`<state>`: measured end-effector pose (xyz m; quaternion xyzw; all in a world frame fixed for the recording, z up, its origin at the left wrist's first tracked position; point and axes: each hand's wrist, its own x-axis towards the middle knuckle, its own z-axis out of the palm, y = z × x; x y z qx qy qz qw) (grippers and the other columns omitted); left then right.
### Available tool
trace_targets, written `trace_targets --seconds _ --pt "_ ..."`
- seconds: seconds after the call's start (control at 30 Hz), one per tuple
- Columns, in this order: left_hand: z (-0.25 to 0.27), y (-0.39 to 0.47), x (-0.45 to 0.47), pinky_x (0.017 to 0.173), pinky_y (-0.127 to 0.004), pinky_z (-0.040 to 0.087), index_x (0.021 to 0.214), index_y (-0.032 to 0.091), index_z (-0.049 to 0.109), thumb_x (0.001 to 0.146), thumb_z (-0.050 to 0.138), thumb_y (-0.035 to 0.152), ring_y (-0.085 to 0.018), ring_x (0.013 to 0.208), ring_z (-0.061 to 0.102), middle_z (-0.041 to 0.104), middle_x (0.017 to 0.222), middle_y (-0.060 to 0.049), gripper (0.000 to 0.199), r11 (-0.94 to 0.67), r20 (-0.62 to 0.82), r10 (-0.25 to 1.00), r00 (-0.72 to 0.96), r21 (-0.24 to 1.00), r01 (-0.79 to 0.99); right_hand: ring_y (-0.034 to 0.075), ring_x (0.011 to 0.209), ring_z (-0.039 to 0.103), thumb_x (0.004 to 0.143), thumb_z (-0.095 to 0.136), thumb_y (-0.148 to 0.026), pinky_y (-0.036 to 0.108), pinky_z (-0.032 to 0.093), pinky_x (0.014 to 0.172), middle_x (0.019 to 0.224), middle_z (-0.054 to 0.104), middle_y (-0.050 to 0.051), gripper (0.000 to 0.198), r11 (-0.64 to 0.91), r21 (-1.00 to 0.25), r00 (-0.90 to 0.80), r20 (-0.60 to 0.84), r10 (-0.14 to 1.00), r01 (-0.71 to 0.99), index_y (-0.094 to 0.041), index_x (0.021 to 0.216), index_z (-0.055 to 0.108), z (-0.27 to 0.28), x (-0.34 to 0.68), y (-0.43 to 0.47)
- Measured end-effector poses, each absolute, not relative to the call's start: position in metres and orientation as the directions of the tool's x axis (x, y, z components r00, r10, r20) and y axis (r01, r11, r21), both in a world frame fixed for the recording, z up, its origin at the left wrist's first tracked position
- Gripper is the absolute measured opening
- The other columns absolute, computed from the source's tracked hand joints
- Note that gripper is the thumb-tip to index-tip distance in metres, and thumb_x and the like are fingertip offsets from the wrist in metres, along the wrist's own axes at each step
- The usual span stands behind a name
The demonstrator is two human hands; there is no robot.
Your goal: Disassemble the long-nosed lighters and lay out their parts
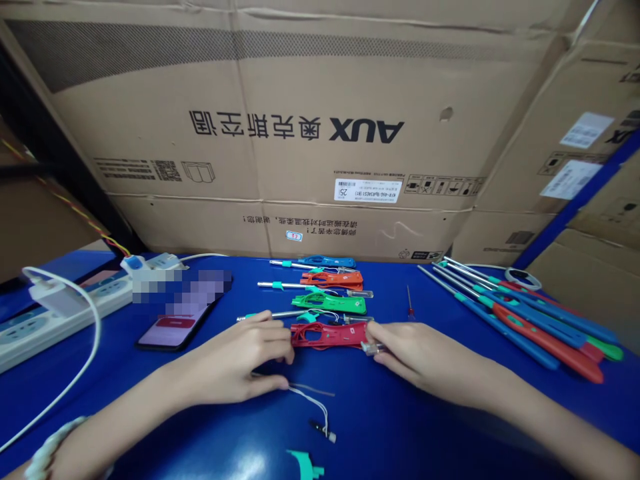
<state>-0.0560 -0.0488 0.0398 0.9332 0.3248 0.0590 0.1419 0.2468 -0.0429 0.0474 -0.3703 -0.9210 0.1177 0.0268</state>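
Note:
Before me lies a red plastic lighter handle half (330, 335) with its inner side up. My left hand (263, 357) has its curled fingertips on the shell's left end, and its thumb sits lower, over white wires (313, 399). The wires lead to a small black-and-white igniter piece (323, 430). My right hand (415, 353) pinches a clear small fuel tank (374, 348) at the shell's right end. Behind, green (340, 305), orange (333, 280) and blue (327, 261) handle halves lie in a row, with metal tubes (277, 285) and clear tanks beside them.
Long-nosed lighters (540, 327) lie piled at right, near a red-based needle (411, 311). A phone (185, 313) and a power strip (95, 303) with a white cable are at left. A teal clip (306, 465) lies in front. A cardboard box (300, 80) stands behind.

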Motion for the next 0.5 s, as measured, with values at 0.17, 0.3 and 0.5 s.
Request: trace_targets --seconds 0.17,0.3,0.5 --pt "0.041 -0.055 -0.068 0.100 -0.039 0.027 0.091 0.025 0.059 0.082 0.066 0.026 -0.019 0.089 0.059 0.063 0.091 0.002 0.012 -0.688 -0.041 0.679 0.733 0.313 0.654 0.019 0.075 0.063 0.090 0.052 -0.017 0.028 0.040 0.063 0.086 0.067 0.002 0.006 0.785 -0.120 -0.793 -0.048 0.607 0.608 -0.021 0.088 0.055 0.038 0.246 -0.049" --pt "0.042 -0.058 -0.070 0.096 -0.037 0.031 0.084 0.023 0.057 0.081 0.061 0.018 -0.019 0.084 0.058 0.061 0.086 0.002 0.007 -0.690 -0.064 0.683 0.728 0.273 0.671 0.020 0.070 0.064 0.082 0.060 -0.015 0.030 0.039 0.060 0.082 0.068 0.001 0.007 0.801 0.024 -0.798 -0.072 0.598 0.598 -0.020 0.086 0.057 0.024 0.240 -0.053" --pt "0.030 -0.057 -0.067 0.084 -0.032 0.034 0.083 0.022 0.056 0.087 0.048 0.012 -0.018 0.080 0.056 0.060 0.084 0.001 0.014 -0.729 -0.018 0.658 0.753 0.236 0.643 0.020 0.064 0.063 0.071 0.067 -0.009 0.030 0.037 0.056 0.080 0.067 0.001 0.019 0.805 0.146 -0.815 0.008 0.580 0.575 -0.020 0.083 0.057 0.014 0.235 -0.056"
